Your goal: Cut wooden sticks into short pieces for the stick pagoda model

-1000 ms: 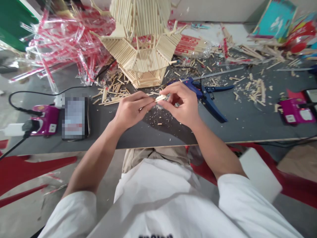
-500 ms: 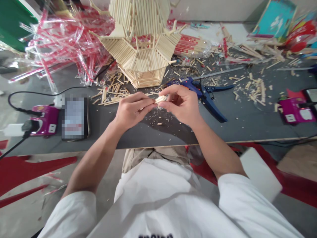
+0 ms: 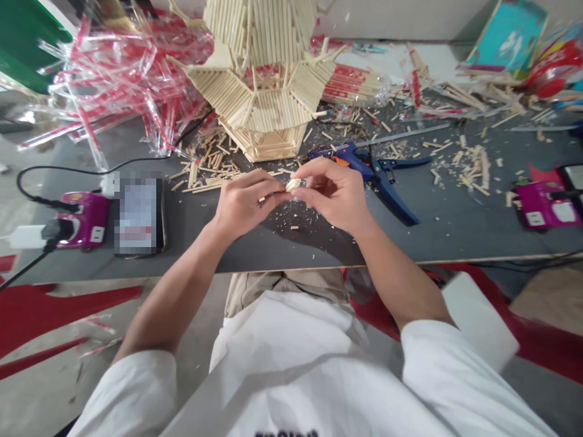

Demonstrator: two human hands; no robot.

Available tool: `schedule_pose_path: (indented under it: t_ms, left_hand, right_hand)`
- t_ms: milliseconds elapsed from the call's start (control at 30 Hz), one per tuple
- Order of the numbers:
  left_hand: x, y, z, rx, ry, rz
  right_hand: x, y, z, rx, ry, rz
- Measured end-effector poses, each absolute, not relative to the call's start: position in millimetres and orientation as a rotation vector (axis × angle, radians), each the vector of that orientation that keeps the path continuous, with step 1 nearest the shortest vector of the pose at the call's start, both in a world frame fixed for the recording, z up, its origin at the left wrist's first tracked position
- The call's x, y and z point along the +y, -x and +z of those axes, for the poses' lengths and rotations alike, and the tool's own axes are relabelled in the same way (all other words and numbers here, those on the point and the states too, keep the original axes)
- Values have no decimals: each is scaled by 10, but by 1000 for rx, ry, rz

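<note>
Between my fingertips is a small pale wooden piece (image 3: 293, 184), made of short bits bunched together; its exact shape is too small to tell. My left hand (image 3: 243, 200) pinches its left end, and my right hand (image 3: 339, 193) grips it from the right with thumb and forefinger. Behind them stands a tiered model of thin wooden sticks (image 3: 271, 110), with flared, roof-like panels. A blue glue gun (image 3: 359, 159) lies just beyond my right hand, partly hidden by it. Cut stick pieces (image 3: 214, 159) are scattered beyond my left hand.
A phone (image 3: 138, 215) and a purple power adapter (image 3: 86, 218) with cables lie at the left. Red and clear plastic wrappers (image 3: 132, 85) heap at the back left. Blue-handled cutters (image 3: 394, 191), wood scraps (image 3: 478, 167) and another purple adapter (image 3: 544, 203) are at the right.
The small wooden piece has turned slightly between my fingertips and looks more compact. Both hands stay in nearly the same place.
</note>
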State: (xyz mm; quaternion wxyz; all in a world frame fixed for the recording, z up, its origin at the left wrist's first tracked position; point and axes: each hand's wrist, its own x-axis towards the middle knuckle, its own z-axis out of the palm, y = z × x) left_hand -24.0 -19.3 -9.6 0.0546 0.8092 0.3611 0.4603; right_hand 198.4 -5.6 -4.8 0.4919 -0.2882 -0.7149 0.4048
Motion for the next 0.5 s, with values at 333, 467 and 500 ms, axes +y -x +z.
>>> schedule_pose_path:
  t_ms: [333, 467, 500]
  left_hand:
    - [-209, 272, -71, 1092, -2347, 1435]
    - [-224, 262, -74, 1137, -2365, 1444]
    - [-228, 259, -70, 1150, -2362, 1443]
  right_hand:
    - [-81, -1982, 3, -1824, 719, 825]
    - [-101, -1978, -12, -1808, 762, 796]
    - [-104, -1977, -12, -1804, 769, 787]
